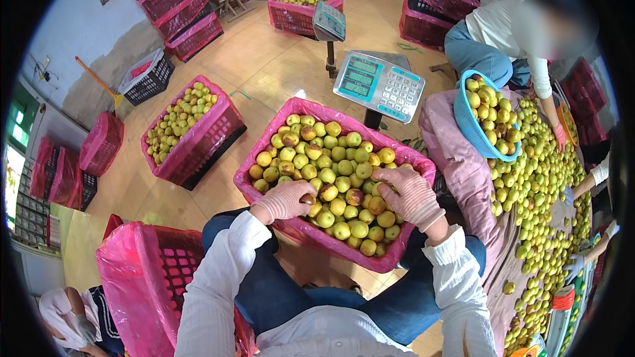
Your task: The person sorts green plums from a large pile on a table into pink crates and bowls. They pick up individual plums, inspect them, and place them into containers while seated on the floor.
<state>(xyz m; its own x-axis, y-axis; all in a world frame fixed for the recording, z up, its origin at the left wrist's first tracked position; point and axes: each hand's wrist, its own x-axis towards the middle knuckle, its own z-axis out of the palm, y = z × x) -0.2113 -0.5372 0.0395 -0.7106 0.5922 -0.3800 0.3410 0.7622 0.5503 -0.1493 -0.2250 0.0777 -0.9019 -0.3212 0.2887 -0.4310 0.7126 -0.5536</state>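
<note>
A pink-lined crate [251, 151] full of round yellow-green fruit [341, 168], some with brown patches, sits between my knees. My left hand [283, 199], in a pink-and-white striped glove, is at the crate's near left, fingers curled round a brown-blotched fruit [306, 207]. My right hand [409, 199], gloved alike, rests on fruit at the right side, fingers apart and slightly bent; whether anything lies under its palm is hidden. Just beyond the crate stands a scale display [378, 86] on a post.
Another fruit crate [202, 133] stands left; a pink-covered crate [122, 277] is by my left arm. A cloth [450, 158] heaped with fruit and a blue basket [471, 132] are right. A co-worker [496, 39] reaches in there; others' hands show at both edges. Stacked crates [175, 0] line the back.
</note>
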